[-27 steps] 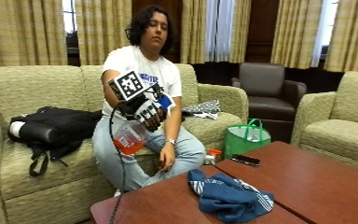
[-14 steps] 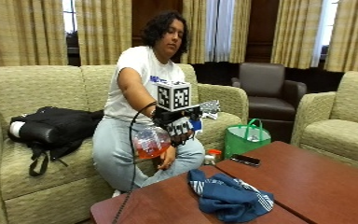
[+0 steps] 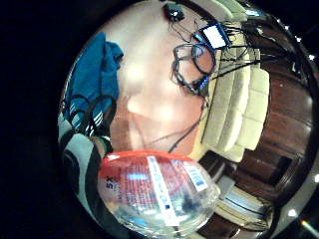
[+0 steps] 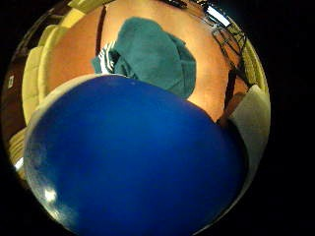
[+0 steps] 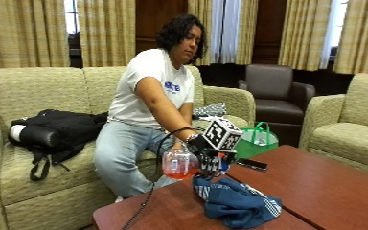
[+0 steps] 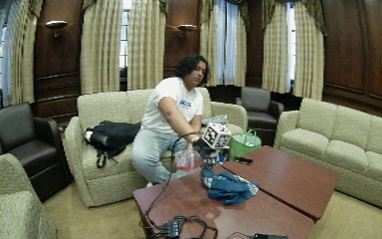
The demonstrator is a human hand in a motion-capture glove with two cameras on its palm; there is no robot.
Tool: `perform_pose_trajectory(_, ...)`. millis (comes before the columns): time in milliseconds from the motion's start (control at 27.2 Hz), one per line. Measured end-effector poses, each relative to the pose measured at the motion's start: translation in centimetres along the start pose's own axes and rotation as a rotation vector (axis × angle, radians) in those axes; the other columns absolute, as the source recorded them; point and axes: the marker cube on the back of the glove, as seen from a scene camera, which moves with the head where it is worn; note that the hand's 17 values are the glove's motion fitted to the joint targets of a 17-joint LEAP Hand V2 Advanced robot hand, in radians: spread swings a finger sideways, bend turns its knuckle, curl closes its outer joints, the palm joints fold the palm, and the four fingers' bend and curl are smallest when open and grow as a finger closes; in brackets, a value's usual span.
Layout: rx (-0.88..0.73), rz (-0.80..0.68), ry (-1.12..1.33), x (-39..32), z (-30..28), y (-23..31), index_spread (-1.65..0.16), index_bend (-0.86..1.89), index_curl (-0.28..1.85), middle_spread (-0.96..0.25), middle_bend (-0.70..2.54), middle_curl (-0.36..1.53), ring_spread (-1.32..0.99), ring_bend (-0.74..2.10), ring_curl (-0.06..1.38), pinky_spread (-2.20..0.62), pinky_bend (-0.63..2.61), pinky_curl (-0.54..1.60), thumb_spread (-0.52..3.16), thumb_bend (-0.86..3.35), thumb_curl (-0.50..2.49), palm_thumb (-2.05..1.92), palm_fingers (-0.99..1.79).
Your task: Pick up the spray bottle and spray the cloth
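While the gloved right hand (image 5: 208, 160) curls its fingers round the spray bottle (image 5: 179, 164), the bottle hangs in the air just above the near edge of the table (image 5: 324, 184), its clear body holding reddish liquid and lying roughly sideways, with the hand at the end nearer the cloth (image 5: 236, 203). From the little-finger side of the palm the bottle (image 3: 157, 191) shows close up, with a red label and a clear rounded end, and the brown tabletop (image 3: 149, 99) lies beyond it. From the thumb side a smooth blue rounded surface (image 4: 133, 162) fills most of the view right against the palm; what it is cannot be told, and the cloth (image 4: 152, 54) lies past it on the table. That cloth is a crumpled blue heap with white stripes at one edge, resting on the wood just below and beside the hand. Whether the hand touches the cloth cannot be told. A phone (image 5: 251, 164) lies on the table behind the hand. The person sits on a beige sofa (image 5: 37, 96), leaning forward, with a black bag (image 5: 53, 134) beside them and a green bag (image 5: 260, 141) on the floor. Curtains (image 6: 105, 45) hang on dark panelled walls, and more armchairs stand around
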Motion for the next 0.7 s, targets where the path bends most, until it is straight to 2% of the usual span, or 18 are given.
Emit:
perform_pose_trajectory(294, -0.107, -0.011, 0.11, -4.2, 3.9, -2.1, -0.27, 0.37, 0.56, -0.23, 0.59, 0.51, -0.23, 0.61, 0.45, -0.26, 0.38, 0.37, 0.22, -0.03, 0.78, 0.89, 1.38)
perform_pose_trajectory(699, -0.122, -0.025, 0.163, -5.2, 5.3, -2.8, -0.27, 0.38, 0.56, -0.23, 0.58, 0.51, -0.22, 0.61, 0.45, -0.26, 0.38, 0.37, 0.22, -0.03, 0.79, 0.89, 1.38)
